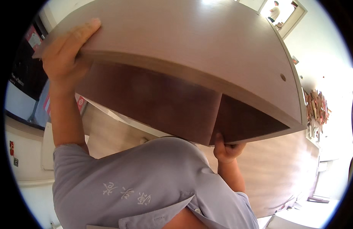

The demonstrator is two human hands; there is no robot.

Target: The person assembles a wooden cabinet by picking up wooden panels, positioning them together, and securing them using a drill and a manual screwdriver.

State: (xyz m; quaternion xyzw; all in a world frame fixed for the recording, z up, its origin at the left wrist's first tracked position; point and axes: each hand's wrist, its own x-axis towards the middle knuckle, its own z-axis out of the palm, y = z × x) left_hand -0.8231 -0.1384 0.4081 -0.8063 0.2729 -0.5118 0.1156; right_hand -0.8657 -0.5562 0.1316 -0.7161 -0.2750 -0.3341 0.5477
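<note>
A large brown wooden cabinet fills the upper middle, tilted, with its open front facing me. A divider inside separates a long compartment from a smaller one at the right. My left hand is wrapped over the upper panel's edge at the far left, its fingers lying on the outer face. Lower right, my right hand grips the bottom edge by the divider, thumb inside and the other fingers mostly hidden beneath. A round hole shows near the upper panel's right end.
Wood-look floor stretches to the right. Thin reddish-brown pieces lie in a heap by the far right wall. A dark box-like item stands at the left. Another person is in a bright doorway at the top right.
</note>
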